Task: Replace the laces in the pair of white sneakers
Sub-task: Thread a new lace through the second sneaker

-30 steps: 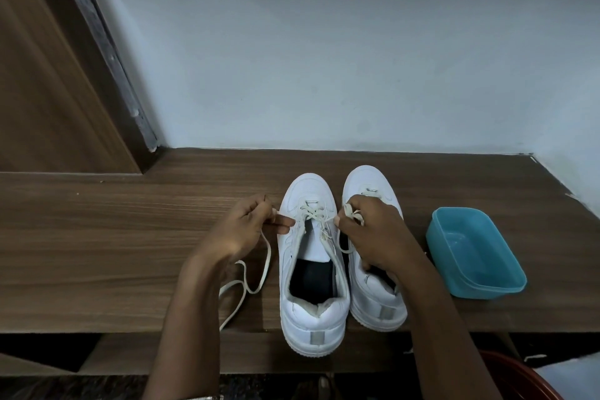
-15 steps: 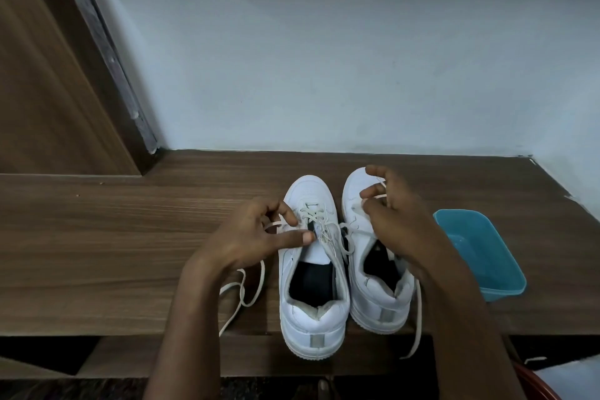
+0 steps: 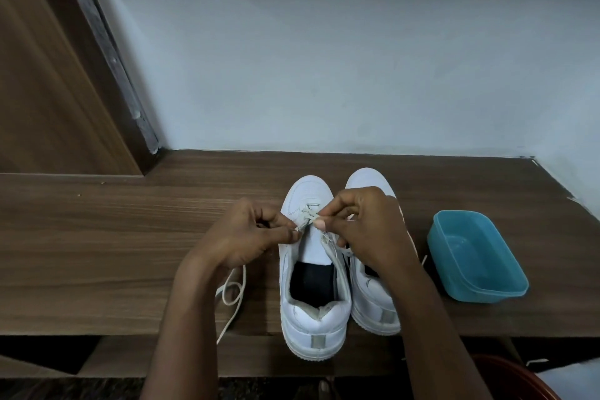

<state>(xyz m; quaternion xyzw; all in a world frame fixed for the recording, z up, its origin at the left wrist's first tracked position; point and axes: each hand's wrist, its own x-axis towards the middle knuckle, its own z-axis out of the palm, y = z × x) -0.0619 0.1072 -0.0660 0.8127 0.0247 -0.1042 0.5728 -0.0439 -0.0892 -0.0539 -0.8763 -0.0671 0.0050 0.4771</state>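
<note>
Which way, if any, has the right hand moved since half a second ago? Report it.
Yes. The right hand moved left, away from the blue container, to the left sneaker's lace.

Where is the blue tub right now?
Head view, right side: the blue tub sits on the wooden shelf, just right of the right-hand sneaker, near the shelf's front edge.

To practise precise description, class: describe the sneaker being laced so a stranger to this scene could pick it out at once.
On the wooden counter below the pale wall, two white sneakers stand side by side. Take the left sneaker, the one farther from the blue tub. Unlike the right sneaker, it has the left hand and right hand pinching a lace over its eyelets.
</note>
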